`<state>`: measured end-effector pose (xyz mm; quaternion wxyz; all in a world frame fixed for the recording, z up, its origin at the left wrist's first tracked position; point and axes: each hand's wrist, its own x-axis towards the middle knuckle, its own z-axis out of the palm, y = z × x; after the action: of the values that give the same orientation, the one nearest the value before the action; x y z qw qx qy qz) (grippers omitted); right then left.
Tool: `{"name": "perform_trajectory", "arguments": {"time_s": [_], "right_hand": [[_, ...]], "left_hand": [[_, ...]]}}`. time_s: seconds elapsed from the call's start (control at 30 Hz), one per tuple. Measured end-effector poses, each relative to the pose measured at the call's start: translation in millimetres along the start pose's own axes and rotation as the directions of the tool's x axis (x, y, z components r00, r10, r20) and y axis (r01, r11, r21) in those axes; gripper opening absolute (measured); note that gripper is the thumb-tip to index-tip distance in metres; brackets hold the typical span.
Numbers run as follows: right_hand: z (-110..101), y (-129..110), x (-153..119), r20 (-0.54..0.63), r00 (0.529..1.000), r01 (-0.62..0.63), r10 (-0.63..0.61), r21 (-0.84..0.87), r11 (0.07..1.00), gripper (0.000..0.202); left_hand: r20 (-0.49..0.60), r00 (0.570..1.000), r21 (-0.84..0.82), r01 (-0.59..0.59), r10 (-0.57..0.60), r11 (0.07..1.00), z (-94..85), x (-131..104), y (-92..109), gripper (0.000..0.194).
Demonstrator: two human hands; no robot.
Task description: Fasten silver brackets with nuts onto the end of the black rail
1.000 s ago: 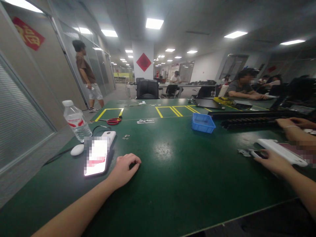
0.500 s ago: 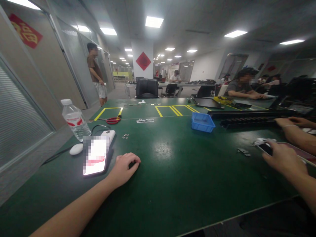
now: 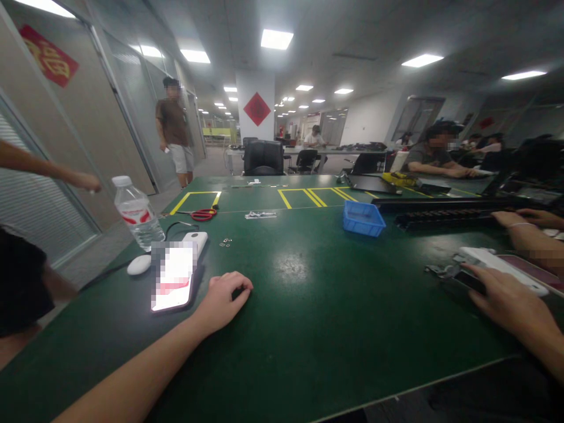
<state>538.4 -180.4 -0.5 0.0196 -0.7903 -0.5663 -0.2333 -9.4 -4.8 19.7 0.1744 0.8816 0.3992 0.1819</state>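
My left hand [image 3: 228, 298] rests on the green table [image 3: 291, 346], fingers loosely bent and thumb apart, with nothing seen in it. Beside it, a phone [image 3: 174, 282] with a bright, blurred-out screen leans on a white device [image 3: 197, 241]. At the right, my right hand [image 3: 513, 296] has its thumb and fingers around a small dark flat object [image 3: 470, 280]; its far end is hidden. Small grey metal parts [image 3: 440, 270] touch or lie close to that object. Just behind my fingers lies a long white object [image 3: 506, 267].
A blue bin [image 3: 363, 218] stands right of centre. Red-handled scissors [image 3: 203, 214], a water bottle [image 3: 138, 214] and a white mouse [image 3: 138, 265] are at the left. Another person's hands [image 3: 513, 222] are by a black rail [image 3: 449, 214]. At the left edge, someone's arm [image 3: 53, 170] reaches in.
My right hand has shifted slightly downward and right, and the long white object shows more fully. A person has entered at the left edge. The standing person has turned. My left hand stays put.
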Motion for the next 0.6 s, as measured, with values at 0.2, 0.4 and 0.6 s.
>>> {"name": "perform_trajectory", "arguments": {"time_s": [0.2,0.4,0.6], "right_hand": [[4.3,2.3,-1.5,-0.045,0.999,0.0,0.0,0.001,1.0,0.046],[1.7,10.2,3.1,0.139,0.905,-0.425,0.402,0.272,0.863,0.059],[7.9,24.8,15.7,0.374,0.759,-0.651,0.533,0.46,0.604,0.049]], "left_hand": [[-0.013,1.0,0.002,-0.014,0.014,1.0,2.0,-0.2,-2.5,0.016],[-0.005,1.0,0.004,-0.011,0.011,1.0,1.6,-0.1,-2.9,0.015],[0.007,1.0,0.016,0.01,-0.01,1.0,0.0,-0.9,0.6,0.016]]}}
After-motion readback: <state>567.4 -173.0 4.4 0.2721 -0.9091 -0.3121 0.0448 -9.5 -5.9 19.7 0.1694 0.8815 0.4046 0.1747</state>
